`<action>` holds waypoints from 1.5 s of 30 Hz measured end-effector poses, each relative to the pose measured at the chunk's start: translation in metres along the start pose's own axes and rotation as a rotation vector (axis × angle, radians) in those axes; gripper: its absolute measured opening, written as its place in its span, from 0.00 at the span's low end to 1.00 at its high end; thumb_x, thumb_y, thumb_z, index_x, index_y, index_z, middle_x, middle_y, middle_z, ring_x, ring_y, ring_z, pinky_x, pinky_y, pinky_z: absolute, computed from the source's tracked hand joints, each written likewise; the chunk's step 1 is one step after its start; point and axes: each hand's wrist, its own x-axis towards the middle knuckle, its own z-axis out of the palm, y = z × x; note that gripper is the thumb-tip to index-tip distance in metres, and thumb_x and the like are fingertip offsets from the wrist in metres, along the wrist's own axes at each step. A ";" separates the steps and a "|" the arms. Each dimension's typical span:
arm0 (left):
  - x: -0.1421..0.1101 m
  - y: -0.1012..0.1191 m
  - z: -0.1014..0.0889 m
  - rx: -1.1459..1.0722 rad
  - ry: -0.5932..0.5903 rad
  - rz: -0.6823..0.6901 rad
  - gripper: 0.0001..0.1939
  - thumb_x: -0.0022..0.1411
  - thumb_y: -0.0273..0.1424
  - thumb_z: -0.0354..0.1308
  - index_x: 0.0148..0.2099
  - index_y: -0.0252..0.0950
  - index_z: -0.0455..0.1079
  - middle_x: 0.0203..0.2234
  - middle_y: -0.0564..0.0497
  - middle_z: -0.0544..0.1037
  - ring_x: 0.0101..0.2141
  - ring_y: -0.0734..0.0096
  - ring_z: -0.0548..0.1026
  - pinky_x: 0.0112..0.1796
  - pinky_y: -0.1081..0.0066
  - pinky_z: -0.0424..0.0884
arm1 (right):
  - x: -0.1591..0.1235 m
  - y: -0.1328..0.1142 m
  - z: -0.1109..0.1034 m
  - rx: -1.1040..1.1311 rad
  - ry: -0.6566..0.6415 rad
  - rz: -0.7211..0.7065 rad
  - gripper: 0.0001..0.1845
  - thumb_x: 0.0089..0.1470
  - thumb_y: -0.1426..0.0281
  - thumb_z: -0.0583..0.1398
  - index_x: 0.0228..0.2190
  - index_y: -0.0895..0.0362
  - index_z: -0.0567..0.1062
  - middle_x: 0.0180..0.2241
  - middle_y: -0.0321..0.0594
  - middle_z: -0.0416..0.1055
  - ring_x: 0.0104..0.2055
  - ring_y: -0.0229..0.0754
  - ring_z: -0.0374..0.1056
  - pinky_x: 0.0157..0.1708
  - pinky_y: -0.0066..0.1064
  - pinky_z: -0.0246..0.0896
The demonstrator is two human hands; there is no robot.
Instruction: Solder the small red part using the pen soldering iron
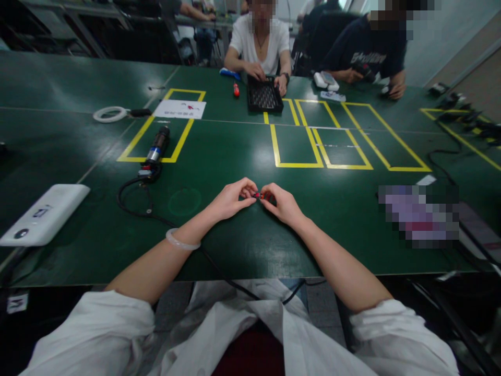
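Just above the middle of the table's near part, my left hand (237, 199) and my right hand (282, 203) meet fingertip to fingertip. Pinched between them is a small red-and-black wired piece (258, 196), too small to make out fully. Red wire shows among the right fingers, which are curled round it. The left thumb and forefinger grip the dark end. Both hands are closed and held near the green tabletop (250, 245).
A dark cylindrical tool (158, 143) with a black cable lies left, inside yellow tape. Behind it are a white sheet (182, 109) and a white cable coil (110, 114). A white device (47, 214) sits far left. Across, a person works over a black tray (265, 95).
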 end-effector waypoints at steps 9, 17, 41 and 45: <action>-0.001 -0.001 -0.001 -0.007 -0.018 -0.037 0.12 0.60 0.31 0.60 0.45 0.34 0.67 0.37 0.49 0.74 0.35 0.71 0.73 0.41 0.68 0.70 | 0.000 -0.002 -0.002 0.001 -0.018 -0.010 0.07 0.58 0.71 0.59 0.40 0.54 0.70 0.37 0.40 0.71 0.36 0.40 0.69 0.38 0.31 0.62; 0.000 -0.007 -0.001 -0.088 -0.057 -0.101 0.16 0.59 0.35 0.62 0.46 0.34 0.66 0.36 0.48 0.75 0.35 0.70 0.74 0.40 0.67 0.71 | 0.000 -0.001 -0.002 0.011 -0.041 -0.038 0.07 0.58 0.72 0.59 0.41 0.55 0.71 0.39 0.40 0.72 0.37 0.40 0.68 0.39 0.30 0.62; -0.065 -0.068 -0.182 0.916 0.564 -0.891 0.36 0.58 0.44 0.63 0.63 0.32 0.61 0.55 0.38 0.65 0.49 0.49 0.66 0.49 0.44 0.66 | 0.003 0.005 -0.002 0.340 -0.029 0.178 0.09 0.55 0.66 0.62 0.37 0.56 0.71 0.27 0.33 0.68 0.27 0.35 0.63 0.29 0.28 0.59; -0.064 -0.074 -0.184 0.898 0.472 -0.870 0.31 0.58 0.42 0.61 0.60 0.33 0.64 0.46 0.43 0.69 0.43 0.56 0.68 0.45 0.49 0.70 | 0.003 0.005 -0.002 0.334 -0.032 0.183 0.09 0.55 0.65 0.62 0.37 0.56 0.71 0.27 0.34 0.68 0.27 0.35 0.63 0.30 0.28 0.59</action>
